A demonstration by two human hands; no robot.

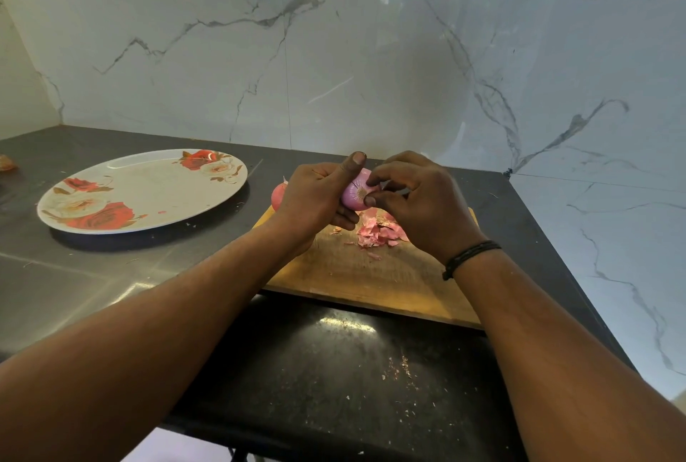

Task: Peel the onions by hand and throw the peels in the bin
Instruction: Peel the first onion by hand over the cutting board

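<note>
Far left there's a floral plate point(143, 190) sitting on the dark counter point(92, 276), nothing peeled on it yet. Next, 1 more onion point(277, 196) waits behind the left hand point(315, 198), which is curled around the onion being peeled point(355, 194), root end facing up. The right hand point(415, 201) pinches at that root with thumb and forefinger. Tip: catch the skin edge there and pull in strips over the peels point(378, 229) on the cutting board point(371, 276). No bin in sight.
</note>
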